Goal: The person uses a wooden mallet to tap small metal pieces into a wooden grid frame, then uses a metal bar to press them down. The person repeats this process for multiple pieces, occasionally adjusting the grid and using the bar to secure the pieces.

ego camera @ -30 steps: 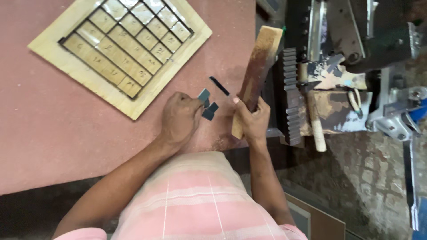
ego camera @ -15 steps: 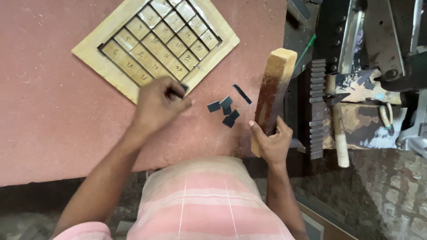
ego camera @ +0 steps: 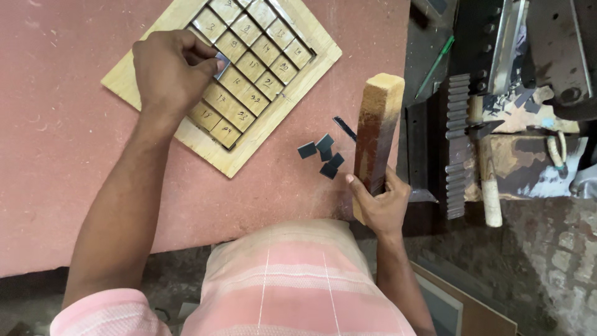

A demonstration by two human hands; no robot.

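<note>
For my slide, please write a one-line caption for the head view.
Left hand holds a small dark piece over a wooden tile board; right hand grips a wooden block.

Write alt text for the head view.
A person's left hand holds a small dark piece over a wooden tray of square blocks, while the right hand grips an upright wooden block beside loose dark pieces.

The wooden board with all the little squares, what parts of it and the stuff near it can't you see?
Head view only:
- Wooden board: far corner cut off by the top edge.
- Squares under the left hand: hidden by it.
- Small dark piece in its fingers: mostly covered.
- Wooden block: lower end hidden in the right hand.
</note>
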